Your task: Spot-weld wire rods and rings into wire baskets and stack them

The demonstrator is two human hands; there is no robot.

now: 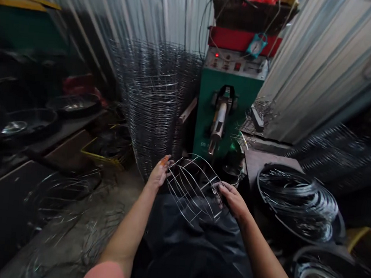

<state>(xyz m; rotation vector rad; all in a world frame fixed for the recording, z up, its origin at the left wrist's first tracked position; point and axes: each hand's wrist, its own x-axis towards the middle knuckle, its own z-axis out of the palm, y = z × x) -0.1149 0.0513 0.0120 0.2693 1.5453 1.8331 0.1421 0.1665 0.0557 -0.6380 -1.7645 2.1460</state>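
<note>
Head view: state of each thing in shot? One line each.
Left hand: gripping the frame's left edge.
Right hand: gripping the frame's right edge.
Wire basket frame: held up, tilted.
Green spot welder: red panel lamp lit.
Stacked wire frames: piled tall, upright.
Black tub: holding wire hoops.

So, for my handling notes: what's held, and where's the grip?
A wire basket frame, held at opposite sides: the left hand on its left edge, the right hand on its right edge.

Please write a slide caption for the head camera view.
Left hand and right hand hold a wire frame before a green welding machine.
</note>
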